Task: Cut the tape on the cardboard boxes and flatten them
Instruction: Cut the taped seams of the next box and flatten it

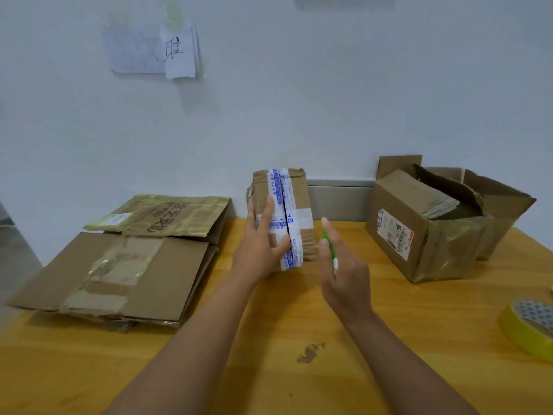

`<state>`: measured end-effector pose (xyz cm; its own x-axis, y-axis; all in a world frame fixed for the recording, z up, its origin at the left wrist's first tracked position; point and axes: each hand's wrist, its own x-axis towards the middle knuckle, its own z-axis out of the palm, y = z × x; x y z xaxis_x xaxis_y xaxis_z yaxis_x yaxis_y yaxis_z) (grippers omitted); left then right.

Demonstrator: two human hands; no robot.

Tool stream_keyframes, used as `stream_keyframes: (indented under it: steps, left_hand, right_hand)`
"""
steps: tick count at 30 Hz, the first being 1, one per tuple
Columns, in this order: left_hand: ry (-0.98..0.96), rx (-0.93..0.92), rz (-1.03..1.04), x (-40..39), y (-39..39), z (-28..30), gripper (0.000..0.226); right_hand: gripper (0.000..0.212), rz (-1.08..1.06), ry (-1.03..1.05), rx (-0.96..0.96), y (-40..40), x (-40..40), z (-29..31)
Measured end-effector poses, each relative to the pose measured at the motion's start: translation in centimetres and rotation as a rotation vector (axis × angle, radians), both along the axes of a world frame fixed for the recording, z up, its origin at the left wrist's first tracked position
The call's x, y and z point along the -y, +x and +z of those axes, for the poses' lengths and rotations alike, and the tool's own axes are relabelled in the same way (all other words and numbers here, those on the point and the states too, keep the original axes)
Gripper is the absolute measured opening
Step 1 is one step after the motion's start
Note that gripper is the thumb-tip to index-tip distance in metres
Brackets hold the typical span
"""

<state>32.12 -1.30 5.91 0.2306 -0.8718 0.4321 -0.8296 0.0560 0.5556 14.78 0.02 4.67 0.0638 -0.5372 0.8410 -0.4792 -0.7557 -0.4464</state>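
A small cardboard box (296,202) stands on end in the middle of the wooden table (269,369), wrapped in white tape with blue print; a dark slit runs down that tape. My left hand (260,244) holds the box from its left side, fingers straight up its face and thumb on the taped front. My right hand (344,271) hovers just right of the box and grips a thin green cutter (328,247), its tip pointing up and away near the box's right edge.
Flattened cardboard boxes (119,265) with brown tape lie stacked at the left. An opened box (434,223) holding folded cardboard stands at the right by the wall. A yellow tape roll (529,324) sits at the table's right edge.
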Motion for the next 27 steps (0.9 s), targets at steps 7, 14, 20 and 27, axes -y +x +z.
stream_keyframes:
  steps: [7,14,20,27]
  left_hand:
    - [-0.153,0.022,-0.130,-4.6,-1.0,-3.0,0.116]
    - [-0.236,0.005,-0.124,-5.7,-1.1,-2.6,0.102]
    - [-0.379,0.109,0.091,-5.0,-2.1,0.4,0.074]
    - [-0.337,0.188,0.011,-5.0,-2.1,0.6,0.073]
  right_hand:
    - [0.046,-0.024,0.059,-0.012,2.2,3.6,4.8]
    - [0.036,0.018,0.104,-0.162,2.3,3.8,5.2]
    - [0.051,0.023,0.073,-0.248,1.7,0.9,4.6]
    - [0.056,-0.038,0.099,-0.322,0.5,0.6,4.1]
